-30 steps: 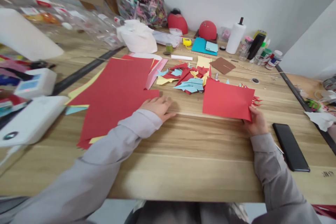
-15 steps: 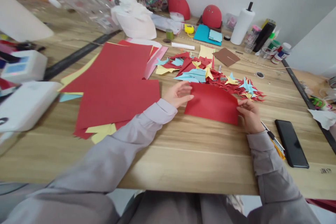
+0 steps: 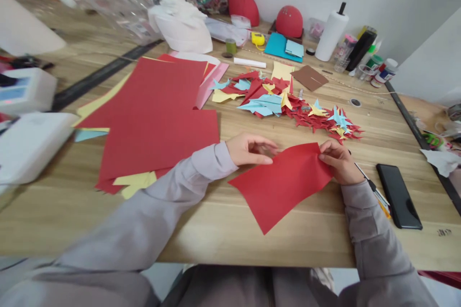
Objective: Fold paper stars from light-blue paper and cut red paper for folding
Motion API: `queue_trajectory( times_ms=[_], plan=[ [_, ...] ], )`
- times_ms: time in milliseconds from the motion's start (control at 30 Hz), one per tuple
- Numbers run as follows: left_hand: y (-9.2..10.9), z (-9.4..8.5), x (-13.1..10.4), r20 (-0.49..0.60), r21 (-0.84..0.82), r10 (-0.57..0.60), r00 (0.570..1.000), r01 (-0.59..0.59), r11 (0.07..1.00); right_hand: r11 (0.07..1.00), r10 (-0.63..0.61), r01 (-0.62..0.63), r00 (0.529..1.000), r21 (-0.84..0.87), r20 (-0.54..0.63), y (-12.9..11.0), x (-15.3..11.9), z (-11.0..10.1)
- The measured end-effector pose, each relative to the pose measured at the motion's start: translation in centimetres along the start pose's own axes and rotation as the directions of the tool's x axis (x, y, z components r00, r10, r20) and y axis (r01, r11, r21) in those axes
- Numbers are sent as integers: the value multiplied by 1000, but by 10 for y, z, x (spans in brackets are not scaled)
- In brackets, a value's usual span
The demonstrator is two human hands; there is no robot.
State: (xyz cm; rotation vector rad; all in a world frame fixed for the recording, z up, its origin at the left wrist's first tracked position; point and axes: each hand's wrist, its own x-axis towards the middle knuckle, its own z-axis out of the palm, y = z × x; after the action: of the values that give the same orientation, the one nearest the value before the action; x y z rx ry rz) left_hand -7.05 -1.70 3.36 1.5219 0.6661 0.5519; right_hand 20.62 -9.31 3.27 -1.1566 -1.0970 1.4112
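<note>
- Holding a red paper sheet (image 3: 284, 184) between them, both hands sit near the middle of the wooden table (image 3: 230, 230).
- Right hand (image 3: 336, 160): fingers pinched shut on the sheet's upper right corner.
- Left hand (image 3: 250, 149): fingers loosely curled, fingertips at the sheet's upper left edge; a firm grip cannot be confirmed.
- Sheet: tilted, lower corner pointing toward the near table edge.
- Beyond the hands: pile of red, blue and yellow paper scraps (image 3: 298, 108).
- Left: stacked large red sheets (image 3: 154, 120).
- Right: black phone (image 3: 398, 195).
</note>
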Motion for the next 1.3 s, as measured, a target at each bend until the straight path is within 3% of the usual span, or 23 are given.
queue_trajectory(
  times_ms=[133, 267, 333, 400, 467, 500, 567, 600, 667, 767, 867, 933, 967, 1033, 1133, 1300],
  plan=[
    [2, 9, -3, 133, -8, -52, 990, 53, 999, 995, -66, 57, 993, -85, -103, 3, 3, 3],
    [-4, 5, -2, -56, 8, -116, 992, 116, 993, 968, -146, 98, 969, -232, -199, 9, 9, 1],
    [-7, 0, -2, -85, -6, -178, 980, 178, 984, 952, -191, 114, 946, -285, -261, 12, 11, -2],
    [-9, -5, -1, -128, -46, -226, 966, 222, 974, 922, -279, 155, 901, -355, -333, 13, 12, -4],
    [-10, -7, -1, -227, -109, -241, 944, 222, 969, 838, -435, 225, 826, -497, -359, 12, 10, -4],
    [-11, -8, 0, -281, -143, -241, 929, 208, 968, 763, -525, 266, 786, -589, -327, 10, 8, -3],
    [-14, -9, 1, -365, -209, -241, 899, 174, 962, 548, -648, 353, 753, -758, -118, 6, 2, 4],
    [-17, -9, 1, -388, -237, -245, 889, 161, 958, 456, -637, 421, 770, -784, 43, 5, -1, 9],
    [-22, -7, 0, -400, -278, -258, 880, 152, 948, 369, -495, 515, 813, -773, 305, 4, -5, 20],
    [-29, -3, -3, -367, -288, -290, 884, 188, 939, 294, -396, 548, 816, -783, 422, 11, -6, 30],
    [-32, -2, -9, -460, -91, -239, 855, 223, 971, 337, -407, 583, 798, -740, 443, 18, -1, 27],
    [-33, -6, -13, -548, 133, -59, 834, 157, 979, 420, -391, 582, 808, -696, 440, 21, 2, 22],
    [-33, -8, -15, -531, 235, 46, 846, 95, 967, 462, -382, 574, 817, -676, 433, 21, 3, 20],
    [-34, -12, -19, -375, 386, 203, 904, -46, 921, 535, -364, 544, 839, -647, 405, 21, 4, 17],
    [-35, -14, -22, -89, 526, 284, 955, -197, 827, 625, -315, 446, 895, -641, 315, 21, 4, 17],
    [-35, -12, -18, -11, 626, 350, 937, -267, 733, 695, -235, 311, 950, -648, 204, 23, 6, 19]
  ],
)
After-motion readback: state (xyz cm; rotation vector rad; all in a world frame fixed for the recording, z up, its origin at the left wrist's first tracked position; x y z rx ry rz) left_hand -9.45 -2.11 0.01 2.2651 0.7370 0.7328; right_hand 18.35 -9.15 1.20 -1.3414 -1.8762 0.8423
